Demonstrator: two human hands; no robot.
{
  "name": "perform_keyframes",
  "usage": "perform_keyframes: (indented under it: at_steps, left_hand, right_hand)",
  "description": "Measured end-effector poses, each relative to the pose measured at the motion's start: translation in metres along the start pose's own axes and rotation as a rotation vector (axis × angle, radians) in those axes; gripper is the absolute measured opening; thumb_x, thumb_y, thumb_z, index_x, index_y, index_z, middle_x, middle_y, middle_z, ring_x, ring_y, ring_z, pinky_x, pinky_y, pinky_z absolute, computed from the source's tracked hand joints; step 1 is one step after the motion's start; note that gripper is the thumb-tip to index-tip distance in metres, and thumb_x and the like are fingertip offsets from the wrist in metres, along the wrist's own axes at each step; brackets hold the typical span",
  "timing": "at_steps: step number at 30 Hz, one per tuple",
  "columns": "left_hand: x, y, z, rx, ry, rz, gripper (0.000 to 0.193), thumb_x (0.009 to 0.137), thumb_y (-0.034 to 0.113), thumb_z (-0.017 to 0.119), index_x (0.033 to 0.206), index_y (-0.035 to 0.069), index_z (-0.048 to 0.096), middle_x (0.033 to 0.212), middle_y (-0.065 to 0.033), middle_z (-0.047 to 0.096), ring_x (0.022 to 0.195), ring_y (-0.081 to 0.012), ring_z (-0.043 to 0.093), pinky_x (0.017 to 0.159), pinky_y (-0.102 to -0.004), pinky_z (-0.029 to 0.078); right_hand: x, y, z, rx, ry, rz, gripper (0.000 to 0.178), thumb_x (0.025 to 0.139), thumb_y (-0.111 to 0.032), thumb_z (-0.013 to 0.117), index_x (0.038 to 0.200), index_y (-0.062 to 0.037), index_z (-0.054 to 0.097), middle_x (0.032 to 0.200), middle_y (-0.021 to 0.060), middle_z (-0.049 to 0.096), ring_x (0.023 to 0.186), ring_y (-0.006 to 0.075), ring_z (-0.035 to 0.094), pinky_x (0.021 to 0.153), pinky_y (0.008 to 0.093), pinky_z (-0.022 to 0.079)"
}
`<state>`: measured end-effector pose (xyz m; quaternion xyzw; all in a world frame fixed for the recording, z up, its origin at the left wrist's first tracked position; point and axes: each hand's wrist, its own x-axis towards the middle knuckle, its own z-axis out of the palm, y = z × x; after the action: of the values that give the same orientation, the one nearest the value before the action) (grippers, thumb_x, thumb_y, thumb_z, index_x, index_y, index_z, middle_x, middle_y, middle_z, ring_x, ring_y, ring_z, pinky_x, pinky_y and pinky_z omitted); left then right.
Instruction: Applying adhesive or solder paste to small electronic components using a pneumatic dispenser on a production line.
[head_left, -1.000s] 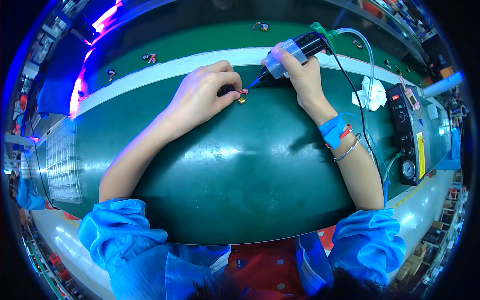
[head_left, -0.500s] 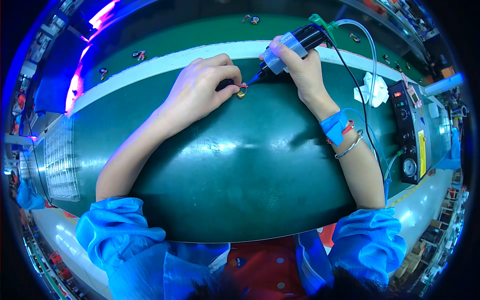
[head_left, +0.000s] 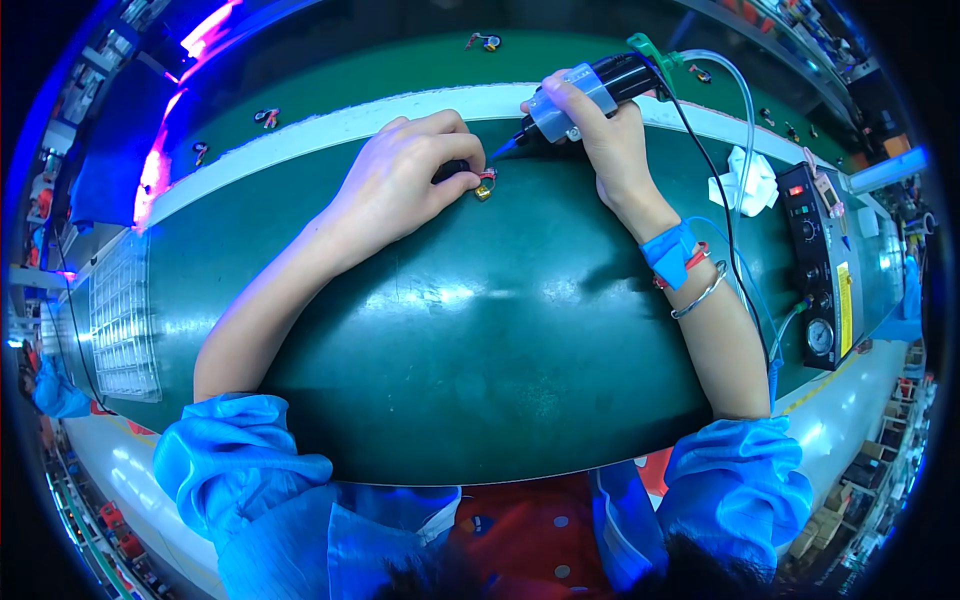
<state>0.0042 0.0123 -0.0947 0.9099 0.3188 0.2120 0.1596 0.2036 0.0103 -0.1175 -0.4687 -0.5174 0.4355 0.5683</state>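
Note:
Between thumb and fingers, my left hand [head_left: 410,185] pinches a small wired component [head_left: 485,188] with red leads and a gold-coloured end, just above the green work table [head_left: 480,340]. A dark part of it is partly hidden behind the fingers. My right hand [head_left: 612,140] is wrapped round a glue dispensing syringe [head_left: 578,100] with a clear blue-tinted sleeve and a black body. Its thin blue needle points down and left, its tip close to the component; whether they touch I cannot tell.
A black dispenser controller [head_left: 822,265] with a gauge stands at the right, joined to the syringe by a tube and cable. Near it lies crumpled white tissue [head_left: 748,182]. Clear plastic trays [head_left: 122,320] sit at the left. Beyond a white rail, a green belt [head_left: 380,68] carries several wired components.
The needle tip has drawn slightly up and back from the component, as my right hand shifted a little right. Parts on the far green belt have moved left. My left hand is nearly still.

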Motion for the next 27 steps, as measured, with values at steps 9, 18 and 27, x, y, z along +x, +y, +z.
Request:
perform_keyframes:
  at_steps: [9, 18, 27]
  left_hand:
    - [0.023, -0.058, -0.026, 0.090, 0.134, -0.171, 0.017, 0.067, 0.009, 0.065, 0.081, 0.001, 0.059, 0.075, -0.0069, 0.054, 0.065, -0.0161, 0.051, 0.061, -0.0278, 0.042]
    - [0.047, -0.127, -0.047, -0.065, 0.182, -0.305, 0.027, 0.072, 0.003, 0.057, 0.099, 0.003, 0.058, 0.089, -0.0076, 0.060, 0.078, -0.0146, 0.057, 0.077, -0.0272, 0.045]
    - [0.089, -0.107, -0.004, 0.222, 0.187, -0.258, 0.019, 0.072, 0.012, 0.060, 0.088, 0.001, 0.060, 0.082, -0.0105, 0.059, 0.071, -0.0176, 0.057, 0.067, -0.0295, 0.045]
  right_hand:
    - [0.004, 0.001, -0.004, 0.159, 0.254, -0.026, 0.024, 0.076, -0.027, 0.058, 0.084, -0.0047, 0.054, 0.077, 0.0088, 0.063, 0.069, 0.0100, 0.056, 0.059, 0.0217, 0.040]
    - [0.003, -0.001, -0.006, 0.170, 0.257, -0.017, 0.025, 0.075, -0.027, 0.060, 0.085, -0.0050, 0.054, 0.077, 0.0087, 0.063, 0.070, 0.0107, 0.057, 0.058, 0.0223, 0.041]
    - [0.002, -0.005, -0.003, 0.190, 0.269, -0.029, 0.024, 0.075, -0.027, 0.059, 0.084, -0.0049, 0.053, 0.077, 0.0091, 0.063, 0.071, 0.0110, 0.057, 0.058, 0.0227, 0.040]
